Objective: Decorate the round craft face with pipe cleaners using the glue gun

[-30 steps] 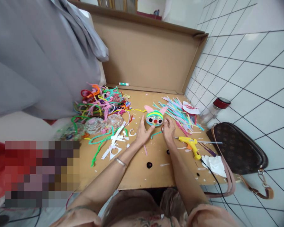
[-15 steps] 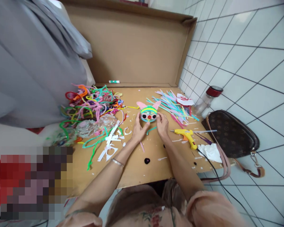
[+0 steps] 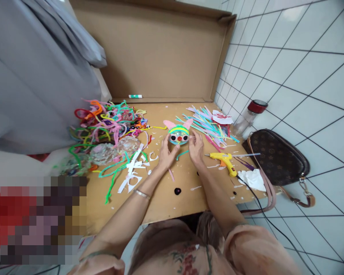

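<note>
A small round craft animal head (image 3: 179,130) is upright between my two hands over the middle of the table. It has pink ears, green and yellow bands, black eyes on white rounds and a red nose. My left hand (image 3: 166,152) curls round its left side, with the thumb near its bottom edge. On the opposite side, my right hand (image 3: 196,148) has its bent fingers against the head. Its back is hidden from me. A short teal strip (image 3: 182,154) lies on the table between my wrists.
Tangled pipe cleaners (image 3: 111,124) and white paper scraps (image 3: 134,168) lie left. On the right are colourful strips (image 3: 206,124), a yellow glue gun (image 3: 224,160) with a trailing cord, crumpled tissue (image 3: 251,179), a brown bag (image 3: 278,156) and a red-lidded bottle (image 3: 249,114). Cardboard (image 3: 160,49) stands behind.
The whole view has shifted slightly, so the scene sits a little higher and further left. Both hands stay at the animal head, with hardly any movement.
</note>
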Motion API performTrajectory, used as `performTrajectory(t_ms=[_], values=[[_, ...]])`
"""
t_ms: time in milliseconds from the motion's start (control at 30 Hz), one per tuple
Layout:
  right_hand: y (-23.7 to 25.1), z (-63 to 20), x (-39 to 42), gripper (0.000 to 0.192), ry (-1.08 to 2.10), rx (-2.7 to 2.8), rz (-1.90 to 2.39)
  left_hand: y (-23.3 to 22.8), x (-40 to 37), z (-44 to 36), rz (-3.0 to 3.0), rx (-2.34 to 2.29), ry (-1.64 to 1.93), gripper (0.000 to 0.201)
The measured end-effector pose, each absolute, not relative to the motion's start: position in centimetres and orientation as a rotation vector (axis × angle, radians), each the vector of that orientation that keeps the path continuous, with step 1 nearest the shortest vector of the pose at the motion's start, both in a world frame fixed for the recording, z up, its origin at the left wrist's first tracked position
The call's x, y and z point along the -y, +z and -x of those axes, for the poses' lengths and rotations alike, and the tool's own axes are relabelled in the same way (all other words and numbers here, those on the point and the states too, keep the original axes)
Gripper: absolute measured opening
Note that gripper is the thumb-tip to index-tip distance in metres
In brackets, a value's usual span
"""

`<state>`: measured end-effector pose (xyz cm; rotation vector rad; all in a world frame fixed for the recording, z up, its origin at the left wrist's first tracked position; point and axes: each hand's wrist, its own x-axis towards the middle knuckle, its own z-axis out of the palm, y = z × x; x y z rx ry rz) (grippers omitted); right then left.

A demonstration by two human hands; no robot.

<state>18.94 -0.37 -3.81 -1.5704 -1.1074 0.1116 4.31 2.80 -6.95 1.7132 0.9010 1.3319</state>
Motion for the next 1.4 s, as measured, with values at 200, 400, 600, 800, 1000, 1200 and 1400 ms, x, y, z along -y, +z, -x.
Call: performTrajectory(t_ms=[200,400,600,800,1000,1200,1400], values=[[-3.6,-19.8,1.0,0.036,0.038,1.149,1.641,-6.9,-2.8,-4.3,-1.711,-0.89,1.346,0.072],[-0.3,-24.1,2.3,0.031,-0.182,1.322,2.257,-6.9,-2.9,-4.3,-1.717,-0.898,1.363,0.072],[1.3,-26.8,2.6,0.029,0.022,1.284,2.732,-6.6,-2.8,-4.3,-1.708,-0.954,1.41,0.064],[3.6,-27.4,3.4,0.035,-0.038,1.26,2.724,-6.9,-3.1,-4.4,-1.674,-0.986,1.435,0.059],[6.1,-28.1,4.6,0.037,-0.169,1.172,2.646,-6.9,-3.3,-4.6,-1.689,-0.984,1.441,0.058],[8.1,-31.1,4.3,0.041,-0.298,1.127,2.645,-6.7,-3.2,-4.6,-1.686,-0.982,1.438,0.056],[7.7,-33.1,3.3,0.04,-0.174,1.489,2.796,-6.7,-3.1,-4.4,-1.678,-0.992,1.413,0.055]])
